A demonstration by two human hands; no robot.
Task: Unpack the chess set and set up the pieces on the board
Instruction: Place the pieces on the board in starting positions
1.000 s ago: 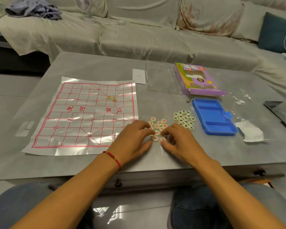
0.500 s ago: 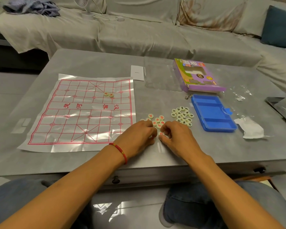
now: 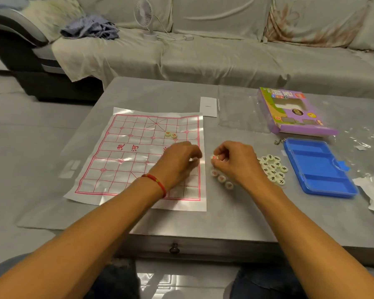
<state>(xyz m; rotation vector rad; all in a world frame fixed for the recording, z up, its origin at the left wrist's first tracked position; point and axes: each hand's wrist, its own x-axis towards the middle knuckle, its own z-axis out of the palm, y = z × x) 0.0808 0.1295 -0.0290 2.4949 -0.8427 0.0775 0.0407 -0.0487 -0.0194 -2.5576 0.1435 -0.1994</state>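
Red-marked pieces (image 3: pixel 221 178): two sitting on the board (image 3: pixel 136 156), rest lying beside it on the table (image 3: pixel 160 91); black pile (image 3: pixel 273 168) untouched. Unpacking looks done, setup barely starting. Right hand (image 3: pixel 233 161) pinching one piece (image 3: pixel 214 157); left hand (image 3: pixel 177 162) curling over the board edge, possibly holding something, can't tell.

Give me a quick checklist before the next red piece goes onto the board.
1. Right hand has a grip on a red piece: ok.
2. Left hand holds a piece: cannot tell, fingers curled over the board's right edge, something pale at the fingertips.
3. Board lies flat, grid visible: ok.
4. Pieces on the board in starting spots: not ok, only two red pieces, side by side.
5. Black pieces apart from the loose red pieces: ok.
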